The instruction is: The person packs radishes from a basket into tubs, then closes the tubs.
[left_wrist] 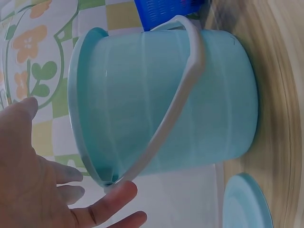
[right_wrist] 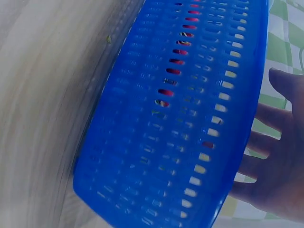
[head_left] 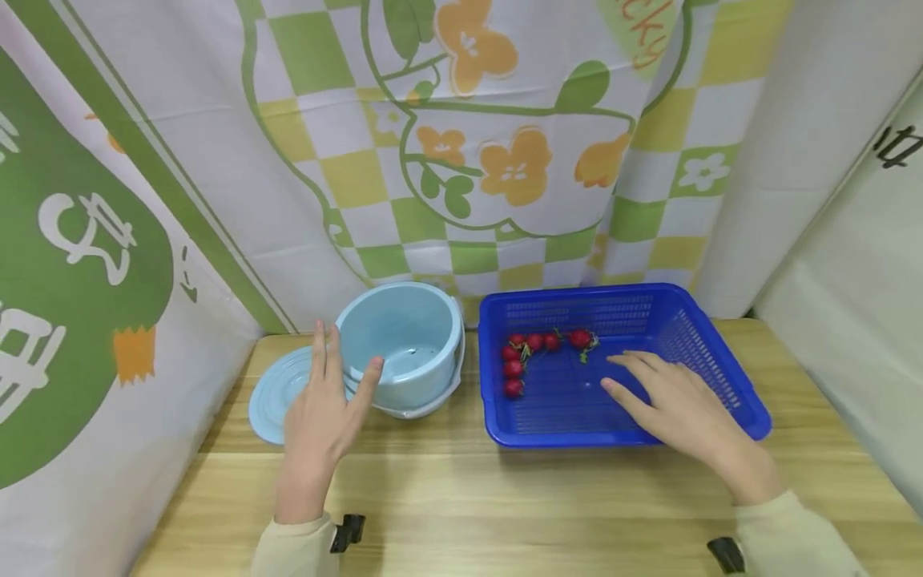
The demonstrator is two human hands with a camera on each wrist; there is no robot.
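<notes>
A light blue bucket [head_left: 404, 344] with a white handle [left_wrist: 178, 97] stands upright on the table. My left hand [head_left: 324, 409] is at its left side, fingers extended and spread, with nothing held; in the left wrist view its fingers are near the rim and handle joint. To the right sits a blue plastic basket [head_left: 570, 437] with slotted walls. Several red radishes [head_left: 513, 369] with green stems lie along its left and back parts. Over the basket's right half hovers my right hand [head_left: 678, 401], fingers loosely spread and holding nothing.
The bucket's round lid [head_left: 277, 393] lies on the wooden table [head_left: 447, 513], left of the bucket and partly behind my left hand. A patterned cloth [head_left: 505, 184] hangs behind the bucket and basket. White sheets rise on both sides.
</notes>
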